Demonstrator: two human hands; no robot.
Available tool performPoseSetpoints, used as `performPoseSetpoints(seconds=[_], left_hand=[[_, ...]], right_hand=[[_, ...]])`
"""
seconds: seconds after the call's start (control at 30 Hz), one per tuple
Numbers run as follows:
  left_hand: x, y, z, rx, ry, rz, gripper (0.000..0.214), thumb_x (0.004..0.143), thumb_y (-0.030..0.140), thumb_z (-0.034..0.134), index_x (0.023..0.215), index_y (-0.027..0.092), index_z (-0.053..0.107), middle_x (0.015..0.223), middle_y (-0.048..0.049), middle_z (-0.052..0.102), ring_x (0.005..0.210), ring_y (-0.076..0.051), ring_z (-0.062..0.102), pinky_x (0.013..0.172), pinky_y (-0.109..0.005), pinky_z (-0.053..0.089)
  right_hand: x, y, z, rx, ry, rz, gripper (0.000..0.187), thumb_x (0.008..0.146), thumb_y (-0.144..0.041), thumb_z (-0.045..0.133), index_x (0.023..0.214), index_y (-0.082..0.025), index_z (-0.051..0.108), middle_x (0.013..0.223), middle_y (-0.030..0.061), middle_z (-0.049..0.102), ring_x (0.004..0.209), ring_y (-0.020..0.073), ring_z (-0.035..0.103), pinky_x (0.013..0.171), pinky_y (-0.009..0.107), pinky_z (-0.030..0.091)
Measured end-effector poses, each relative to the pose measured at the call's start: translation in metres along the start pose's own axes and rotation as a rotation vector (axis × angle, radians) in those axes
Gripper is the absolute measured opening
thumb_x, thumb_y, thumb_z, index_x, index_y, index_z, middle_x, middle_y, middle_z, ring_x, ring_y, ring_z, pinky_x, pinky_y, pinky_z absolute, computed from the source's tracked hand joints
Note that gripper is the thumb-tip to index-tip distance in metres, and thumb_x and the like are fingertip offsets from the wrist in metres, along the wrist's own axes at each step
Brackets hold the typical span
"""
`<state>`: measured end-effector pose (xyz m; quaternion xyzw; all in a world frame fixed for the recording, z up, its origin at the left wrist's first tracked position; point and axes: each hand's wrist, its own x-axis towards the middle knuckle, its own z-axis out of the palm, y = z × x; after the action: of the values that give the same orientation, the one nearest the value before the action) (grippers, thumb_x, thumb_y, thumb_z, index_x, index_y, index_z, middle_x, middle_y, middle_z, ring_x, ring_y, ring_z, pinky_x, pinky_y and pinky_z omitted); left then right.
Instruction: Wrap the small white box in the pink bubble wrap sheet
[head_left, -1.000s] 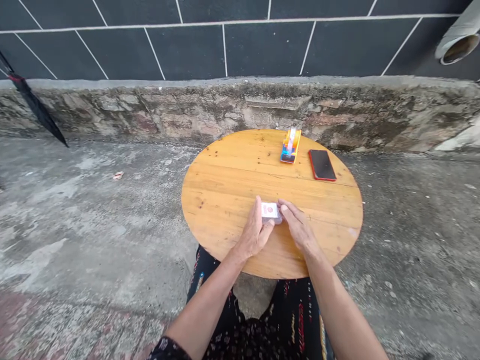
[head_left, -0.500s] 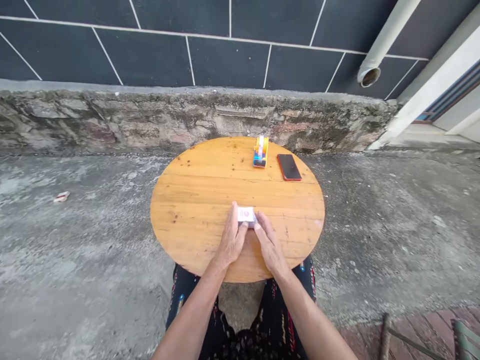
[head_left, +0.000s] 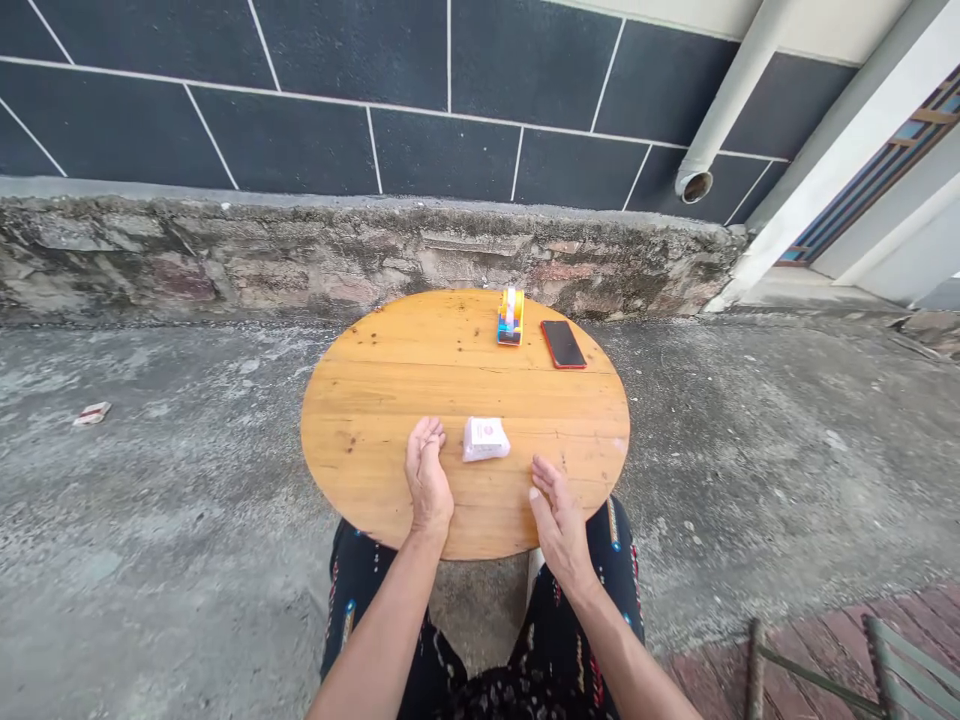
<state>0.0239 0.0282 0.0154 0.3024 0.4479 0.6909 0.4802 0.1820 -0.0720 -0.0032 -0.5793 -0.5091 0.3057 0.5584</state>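
Observation:
A small white packet with a red mark (head_left: 485, 438) lies alone on the round wooden table (head_left: 375, 400). My left hand (head_left: 427, 477) rests on the table just left of the packet, fingers loosely curled, holding nothing. My right hand (head_left: 557, 515) is at the table's near edge, right of and below the packet, fingers stretched out and empty. Neither hand touches the packet.
A colourful orange and blue box (head_left: 511, 316) and a dark phone in a red case (head_left: 563, 344) lie at the table's far side. A stone kerb (head_left: 225, 260) and dark tiled wall (head_left: 300, 110) stand behind. A drainpipe (head_left: 720, 120) hangs at upper right. Slatted furniture (head_left: 862, 660) shows at lower right.
Both hands have let go of the white packet and drawn back toward me, leaving it on the table. The camera view has shifted right.

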Motion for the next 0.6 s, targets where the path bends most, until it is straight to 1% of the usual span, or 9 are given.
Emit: performPoseSetpoints(seconds=[0.1, 0.17, 0.3, 0.4, 0.47, 0.53, 0.6], left_hand=[[-0.001, -0.002, 0.0, -0.004, -0.004, 0.016, 0.038, 0.087, 0.033, 0.05, 0.121, 0.016, 0.056, 0.133, -0.0148, 0.057, 0.124, -0.023, 0.055, 0.108, -0.037, 0.042], [-0.001, -0.002, 0.0, -0.011, -0.006, 0.002, 0.038, 0.087, 0.033, 0.05, 0.12, 0.017, 0.057, 0.133, -0.0134, 0.057, 0.125, -0.022, 0.055, 0.108, -0.035, 0.041], [0.008, 0.004, -0.003, -0.032, -0.02, -0.116, 0.035, 0.085, 0.026, 0.047, 0.117, 0.017, 0.056, 0.132, -0.0123, 0.058, 0.122, -0.019, 0.057, 0.107, -0.032, 0.042], [0.025, 0.011, -0.005, -0.018, -0.09, -0.216, 0.031, 0.083, 0.025, 0.048, 0.111, 0.014, 0.058, 0.116, -0.0146, 0.066, 0.106, -0.019, 0.066, 0.098, -0.035, 0.049], [0.042, 0.016, -0.003, 0.01, -0.156, -0.271, 0.028, 0.081, 0.026, 0.053, 0.104, 0.013, 0.061, 0.102, -0.0136, 0.071, 0.092, -0.019, 0.07, 0.09, -0.036, 0.053], [0.061, 0.02, 0.006, 0.045, -0.221, -0.303, 0.024, 0.079, 0.027, 0.057, 0.097, 0.012, 0.064, 0.092, -0.0125, 0.072, 0.081, -0.019, 0.07, 0.082, -0.035, 0.054], [0.081, 0.02, 0.022, 0.077, -0.282, -0.316, 0.022, 0.078, 0.028, 0.06, 0.091, 0.011, 0.066, 0.086, -0.0124, 0.072, 0.075, -0.019, 0.07, 0.077, -0.034, 0.054]], right_hand=[[0.005, 0.001, 0.003, -0.01, 0.04, -0.027, 0.042, 0.091, -0.04, 0.053, 0.13, -0.023, 0.054, 0.135, 0.0112, 0.056, 0.122, 0.0258, 0.056, 0.109, 0.049, 0.041], [0.006, 0.003, 0.004, -0.022, 0.048, -0.046, 0.04, 0.09, -0.039, 0.053, 0.127, -0.023, 0.056, 0.133, 0.0109, 0.058, 0.12, 0.0257, 0.058, 0.109, 0.049, 0.042], [0.008, 0.006, 0.001, -0.023, 0.044, -0.072, 0.035, 0.089, -0.037, 0.054, 0.122, -0.023, 0.059, 0.128, 0.0105, 0.062, 0.116, 0.0251, 0.061, 0.107, 0.048, 0.044], [0.007, 0.004, 0.0, 0.009, 0.033, -0.055, 0.033, 0.088, -0.036, 0.055, 0.118, -0.024, 0.06, 0.125, 0.0091, 0.064, 0.115, 0.0249, 0.061, 0.107, 0.048, 0.044], [0.007, 0.0, 0.0, 0.023, 0.032, -0.036, 0.031, 0.087, -0.036, 0.057, 0.115, -0.026, 0.062, 0.124, 0.008, 0.064, 0.115, 0.0254, 0.062, 0.107, 0.049, 0.044], [0.008, -0.005, -0.004, 0.021, -0.003, -0.023, 0.027, 0.085, -0.036, 0.058, 0.11, -0.027, 0.065, 0.123, 0.007, 0.065, 0.115, 0.0258, 0.062, 0.105, 0.048, 0.046], [0.018, -0.011, -0.014, -0.018, -0.07, -0.028, 0.022, 0.085, -0.035, 0.058, 0.103, -0.027, 0.068, 0.121, 0.0066, 0.066, 0.114, 0.026, 0.062, 0.103, 0.046, 0.048]])
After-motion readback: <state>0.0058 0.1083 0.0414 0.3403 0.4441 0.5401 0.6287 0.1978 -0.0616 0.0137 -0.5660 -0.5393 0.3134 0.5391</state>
